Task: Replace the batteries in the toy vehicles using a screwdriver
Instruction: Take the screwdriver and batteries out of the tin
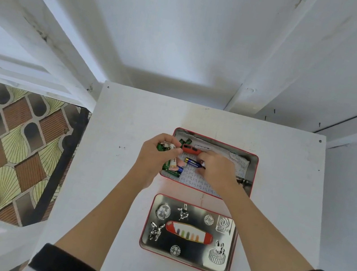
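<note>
An open red-rimmed tin box (253,162) lined with printed paper lies on the white table (119,172). My left hand (157,155) reaches over its left edge and grips several green and white batteries (166,146). More batteries (173,166) lie under that hand in the tin's left corner. My right hand (217,167) is inside the tin and pinches a blue battery (193,162). A red toy vehicle (190,149) lies just beyond the blue battery. A dark tool handle (245,182) shows at the tin's right side; the rest is hidden by my right hand.
The tin's silver lid (189,235) with embossed rabbits lies on the table nearer to me. White walls stand behind and to the right of the table. A white railing (31,77) and patterned floor (6,142) are at left.
</note>
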The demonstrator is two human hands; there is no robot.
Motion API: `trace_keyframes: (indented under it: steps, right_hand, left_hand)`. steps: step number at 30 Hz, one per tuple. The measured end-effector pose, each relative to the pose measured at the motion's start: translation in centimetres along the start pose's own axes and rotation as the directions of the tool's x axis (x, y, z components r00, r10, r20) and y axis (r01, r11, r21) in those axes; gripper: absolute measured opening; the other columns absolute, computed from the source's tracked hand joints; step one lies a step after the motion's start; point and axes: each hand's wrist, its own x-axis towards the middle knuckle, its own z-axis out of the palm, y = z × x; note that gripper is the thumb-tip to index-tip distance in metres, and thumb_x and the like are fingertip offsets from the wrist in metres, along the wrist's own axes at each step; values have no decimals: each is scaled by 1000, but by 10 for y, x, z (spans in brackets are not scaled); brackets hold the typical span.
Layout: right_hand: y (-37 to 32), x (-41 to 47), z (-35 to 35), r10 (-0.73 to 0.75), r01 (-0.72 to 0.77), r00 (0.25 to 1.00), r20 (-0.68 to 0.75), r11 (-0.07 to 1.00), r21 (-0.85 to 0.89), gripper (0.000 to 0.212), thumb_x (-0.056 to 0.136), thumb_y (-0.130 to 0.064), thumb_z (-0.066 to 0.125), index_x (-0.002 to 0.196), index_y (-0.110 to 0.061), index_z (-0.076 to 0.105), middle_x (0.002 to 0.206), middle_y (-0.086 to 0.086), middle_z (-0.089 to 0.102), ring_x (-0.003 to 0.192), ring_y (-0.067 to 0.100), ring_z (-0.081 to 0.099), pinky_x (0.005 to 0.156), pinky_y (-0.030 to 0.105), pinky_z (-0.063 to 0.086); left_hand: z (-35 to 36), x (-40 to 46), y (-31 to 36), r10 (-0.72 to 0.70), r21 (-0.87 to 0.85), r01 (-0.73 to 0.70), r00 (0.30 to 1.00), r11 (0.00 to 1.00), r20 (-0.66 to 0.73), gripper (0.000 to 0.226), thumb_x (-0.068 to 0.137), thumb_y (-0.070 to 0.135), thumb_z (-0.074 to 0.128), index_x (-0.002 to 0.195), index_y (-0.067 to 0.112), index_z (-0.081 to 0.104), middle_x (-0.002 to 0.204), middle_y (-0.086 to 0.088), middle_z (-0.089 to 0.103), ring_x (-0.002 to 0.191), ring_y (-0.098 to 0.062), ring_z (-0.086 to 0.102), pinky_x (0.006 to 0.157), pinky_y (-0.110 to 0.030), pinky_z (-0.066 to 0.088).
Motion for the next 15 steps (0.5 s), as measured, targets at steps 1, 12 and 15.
trace_keyframes:
  steps: [1, 12, 15]
  right_hand:
    - [-2, 0, 0, -19, 19, 1000, 1, 999, -38, 29, 89, -29, 60, 114, -16, 57, 121, -1, 56, 101, 20, 58, 66, 25, 38]
    - [34, -32, -46, 195, -165, 964, 179, -85, 983, 16, 81, 1, 64, 92, -10, 65, 72, 9, 55, 45, 15, 47, 37, 19, 36]
    - [49, -41, -60, 90, -113, 987, 136, -220, 969, 23, 77, -4, 60, 100, -4, 62, 73, 8, 53, 47, 14, 45, 37, 19, 34]
  left_hand:
    - [1, 0, 1, -4, 25, 4, 1000, 1000, 0, 16, 88, -2, 65, 84, 14, 63, 85, -9, 67, 63, -20, 65, 60, -35, 58]
    - [33, 18, -14, 19, 486, -118, 979, 866, 204, 21, 80, 4, 77, 79, 15, 59, 87, 0, 61, 64, -11, 54, 63, -28, 50]
    - [58, 29, -27, 50, 654, -280, 936, 702, 347, 14, 79, 11, 79, 85, 15, 67, 89, 13, 60, 89, -9, 55, 86, -25, 41]
